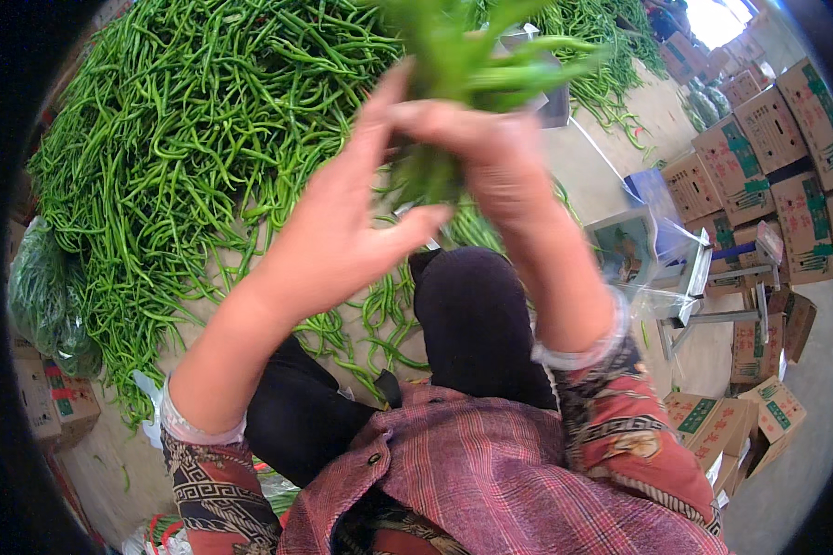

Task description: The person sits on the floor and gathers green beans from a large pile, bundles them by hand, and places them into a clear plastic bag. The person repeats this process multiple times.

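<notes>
A blurred bunch of long green chili peppers [451, 62] is raised in front of me, above my knees. My right hand [493, 139] has its fingers wrapped across the bunch. On the left side of the bunch is my left hand [350, 201], its fingers extended upward and its thumb spread wide. The left fingertips come close to the right fingers; blur hides whether they touch. The lower end of the bunch [427, 173] shows between the two hands. Beyond them spreads a large heap of green chili peppers [215, 125] on the floor.
Printed cardboard boxes [746, 159] are stacked at the right. Nearer are a metal-framed stand [691, 284] with plastic film and some opened cartons [715, 423]. At the left, a clear plastic bag of green produce [41, 298] rests above a carton [62, 402]. Loose peppers [389, 305] lie around my legs.
</notes>
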### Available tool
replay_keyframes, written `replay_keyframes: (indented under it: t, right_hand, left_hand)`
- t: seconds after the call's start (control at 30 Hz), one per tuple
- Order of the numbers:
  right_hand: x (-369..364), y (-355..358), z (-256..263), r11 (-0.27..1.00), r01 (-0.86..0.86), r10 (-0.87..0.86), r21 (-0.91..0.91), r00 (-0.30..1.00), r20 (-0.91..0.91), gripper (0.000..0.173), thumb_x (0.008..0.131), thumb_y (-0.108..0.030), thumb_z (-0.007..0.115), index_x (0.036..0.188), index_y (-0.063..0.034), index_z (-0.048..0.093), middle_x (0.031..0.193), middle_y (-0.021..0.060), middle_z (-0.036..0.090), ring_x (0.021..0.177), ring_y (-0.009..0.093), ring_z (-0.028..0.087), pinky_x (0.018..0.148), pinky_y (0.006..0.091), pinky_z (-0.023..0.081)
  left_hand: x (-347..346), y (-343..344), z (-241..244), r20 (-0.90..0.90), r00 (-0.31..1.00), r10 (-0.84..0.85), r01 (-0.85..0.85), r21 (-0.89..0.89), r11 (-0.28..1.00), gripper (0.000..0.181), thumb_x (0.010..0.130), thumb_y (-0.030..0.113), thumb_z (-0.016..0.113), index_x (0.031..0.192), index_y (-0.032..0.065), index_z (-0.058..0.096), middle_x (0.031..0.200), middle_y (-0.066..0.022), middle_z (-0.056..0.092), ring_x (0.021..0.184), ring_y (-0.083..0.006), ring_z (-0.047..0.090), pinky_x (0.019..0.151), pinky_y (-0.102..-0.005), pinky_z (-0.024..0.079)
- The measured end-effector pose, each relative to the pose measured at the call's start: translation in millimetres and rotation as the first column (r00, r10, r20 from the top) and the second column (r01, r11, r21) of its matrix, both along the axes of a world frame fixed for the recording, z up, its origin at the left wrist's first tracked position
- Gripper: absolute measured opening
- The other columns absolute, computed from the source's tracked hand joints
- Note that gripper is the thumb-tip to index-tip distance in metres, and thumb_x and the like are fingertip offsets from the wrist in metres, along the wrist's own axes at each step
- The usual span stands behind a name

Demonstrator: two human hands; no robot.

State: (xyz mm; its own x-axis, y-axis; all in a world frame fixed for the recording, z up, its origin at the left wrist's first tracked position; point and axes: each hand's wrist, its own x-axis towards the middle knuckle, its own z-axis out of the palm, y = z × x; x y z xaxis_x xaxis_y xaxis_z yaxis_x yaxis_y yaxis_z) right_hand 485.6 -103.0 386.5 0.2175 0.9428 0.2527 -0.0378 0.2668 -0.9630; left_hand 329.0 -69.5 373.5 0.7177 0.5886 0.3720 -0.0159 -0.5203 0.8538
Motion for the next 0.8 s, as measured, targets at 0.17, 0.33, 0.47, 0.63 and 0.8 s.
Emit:
replay_keyframes:
  t: [0.17, 0.33, 0.47, 0.63, 0.8]
  right_hand:
    - [153.7, -32.9, 13.6, 0.957, 0.285, -0.274, 0.044, 0.852, 0.447, 0.035, 0.071, -0.015, 0.069, 0.104, -0.005, 0.062, 0.09, 0.0034, 0.063, 0.082, 0.014, 0.06, 0.075, 0.0293, 0.048]
    - [296.7, -79.8, -116.1, 0.777, 0.444, -0.038, -0.445, 0.74, 0.671, 0.043, 0.063, -0.009, 0.075, 0.103, -0.0052, 0.06, 0.086, 0.0017, 0.062, 0.081, 0.015, 0.057, 0.075, 0.0301, 0.047]
    - [340.5, -115.2, -255.0, 0.51, 0.44, 0.297, -0.739, 0.717, 0.631, 0.056, 0.063, -0.011, 0.077, 0.116, -0.004, 0.06, 0.098, 0.0102, 0.069, 0.09, 0.02, 0.063, 0.082, 0.0337, 0.049]
    - [289.5, -81.6, -293.1, 0.242, 0.627, 0.752, -0.74, 0.361, 0.551, 0.118, 0.066, -0.065, 0.074, 0.146, 0.0018, 0.018, 0.131, 0.0277, 0.05, 0.122, 0.039, 0.049, 0.102, 0.0411, 0.041]
    - [351.8, -102.3, -311.7, 0.223, 0.541, 0.908, -0.811, 0.187, 0.374, 0.091, 0.077, -0.068, 0.058, 0.132, 0.0039, 0.045, 0.129, 0.0266, 0.053, 0.118, 0.039, 0.053, 0.1, 0.0435, 0.043]
  left_hand:
    - [21.4, 0.5, 0.4, -0.001, 1.0, -0.012, 0.012, 0.091, 0.996, 0.076, 0.082, 0.011, 0.066, 0.147, 0.0088, 0.026, 0.139, -0.016, 0.045, 0.118, -0.0251, 0.053, 0.101, -0.0384, 0.042]
    - [-20.6, 13.8, -83.0, -0.342, 0.938, -0.056, -0.054, -0.302, 0.952, 0.049, 0.085, 0.011, 0.063, 0.131, 0.0038, 0.051, 0.116, -0.0106, 0.061, 0.095, -0.0159, 0.061, 0.087, -0.0303, 0.048]
    - [-34.1, 22.6, -129.1, -0.457, 0.871, -0.18, 0.0, -0.366, 0.93, 0.047, 0.084, 0.017, 0.066, 0.127, 0.0036, 0.054, 0.105, -0.013, 0.064, 0.087, -0.0193, 0.062, 0.08, -0.0325, 0.05]
    - [-85.4, 39.8, -159.2, -0.593, 0.796, -0.118, -0.101, -0.323, 0.941, 0.047, 0.084, 0.017, 0.066, 0.128, 0.0062, 0.054, 0.1, -0.0135, 0.065, 0.086, -0.0205, 0.062, 0.079, -0.0332, 0.05]
    - [-127.7, 78.7, -206.5, -0.521, 0.844, -0.128, -0.156, -0.467, 0.87, 0.048, 0.087, 0.025, 0.065, 0.127, 0.0015, 0.053, 0.087, -0.0038, 0.061, 0.078, -0.0121, 0.054, 0.072, -0.0288, 0.046]
